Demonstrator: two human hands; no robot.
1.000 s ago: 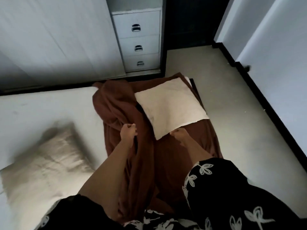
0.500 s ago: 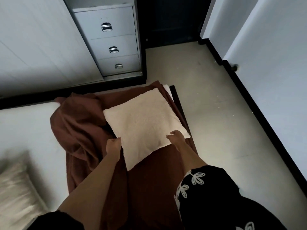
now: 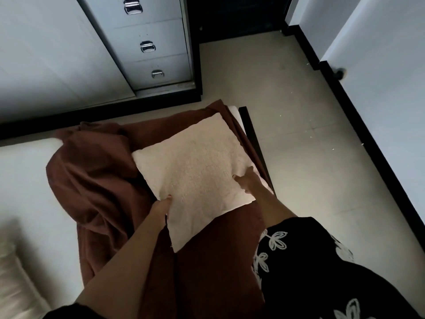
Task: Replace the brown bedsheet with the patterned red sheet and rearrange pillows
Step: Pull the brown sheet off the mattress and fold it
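The brown sheet is bunched up and half off the white bed; no red sheet shows yet. Both hands hold the pillow on the sheet by its sides: left hand, right hand; most work is left.

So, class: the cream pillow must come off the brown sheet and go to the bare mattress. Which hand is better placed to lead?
Probably the left hand: it grips the pillow on the edge facing the mattress; the right hand holds the far edge.

Cream pillow, brown bedsheet, black white-flowered sleeve.
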